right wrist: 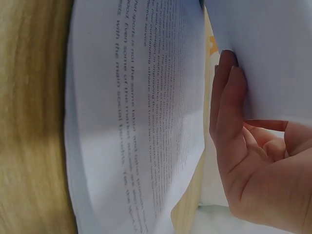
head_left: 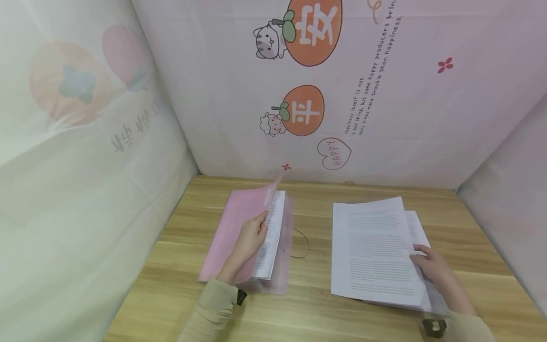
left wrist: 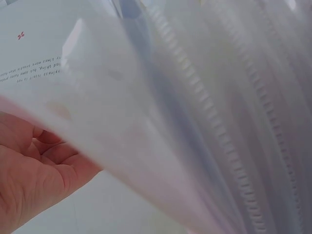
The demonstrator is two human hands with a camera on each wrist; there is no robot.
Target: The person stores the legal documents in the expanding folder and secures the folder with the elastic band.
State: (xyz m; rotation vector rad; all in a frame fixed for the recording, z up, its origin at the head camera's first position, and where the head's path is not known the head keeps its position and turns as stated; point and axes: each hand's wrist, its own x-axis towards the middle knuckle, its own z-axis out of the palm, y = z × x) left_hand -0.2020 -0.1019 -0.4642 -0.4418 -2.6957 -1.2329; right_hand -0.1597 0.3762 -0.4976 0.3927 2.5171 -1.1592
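A pink folder (head_left: 234, 216) with clear plastic pockets (left wrist: 204, 112) lies at the left of the table, its front cover raised at a slant. My left hand (head_left: 251, 236) grips the raised cover's right edge, with the thumb partly hidden. Printed white pages (head_left: 273, 242) show inside, beneath the cover. To the right lies a stack of printed paper (head_left: 416, 228). My right hand (head_left: 433, 263) pinches the right edge of the upper sheet (head_left: 376, 251), which is lifted off the stack. In the right wrist view, the fingers (right wrist: 231, 97) lie against that sheet's underside.
A thin dark cord loop (head_left: 306, 247) lies on the wooden table (head_left: 312, 304) beside the folder's right edge. Printed cloth walls (head_left: 239, 142) enclose the back and both sides. Each wrist wears a dark band (head_left: 435, 327).
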